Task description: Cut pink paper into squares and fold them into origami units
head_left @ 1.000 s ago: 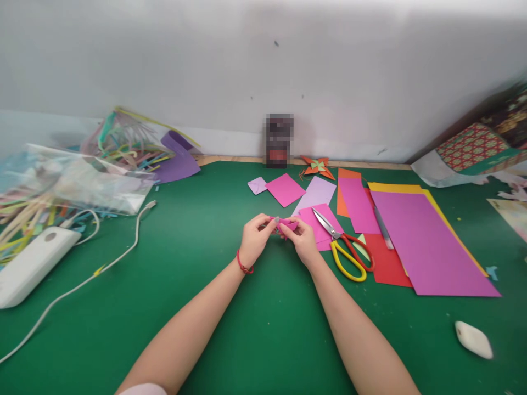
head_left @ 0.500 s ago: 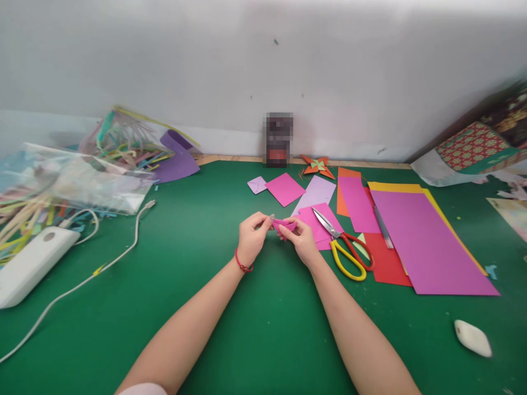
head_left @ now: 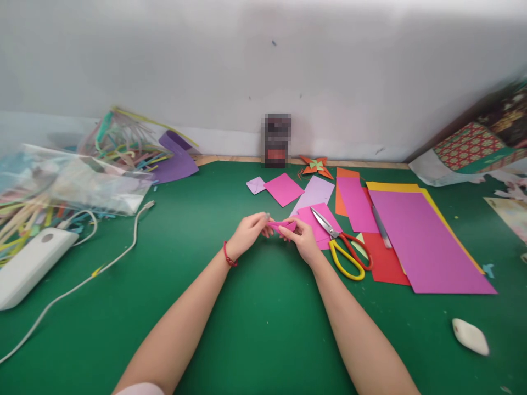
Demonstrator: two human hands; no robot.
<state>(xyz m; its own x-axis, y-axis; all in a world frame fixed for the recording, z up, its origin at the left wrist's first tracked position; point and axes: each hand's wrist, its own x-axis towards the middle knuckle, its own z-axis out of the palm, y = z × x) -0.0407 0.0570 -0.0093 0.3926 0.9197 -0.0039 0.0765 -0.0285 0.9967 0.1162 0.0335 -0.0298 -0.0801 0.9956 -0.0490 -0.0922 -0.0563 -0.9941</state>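
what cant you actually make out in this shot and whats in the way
All in the head view:
Folded pink paper: full shape; fingers of the left hand and right hand partly cover it.
Dark upright object: what it is; pixelated.
Red sheet: full outline; partly under the large purple sheet.
White cable: where it leads; cut off by the left edge.
Clear plastic bag: exact contents; blurred.

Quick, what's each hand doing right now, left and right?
Left hand: closed, pinching one end of the small folded magenta paper.
Right hand: closed, holding the same paper's other end.
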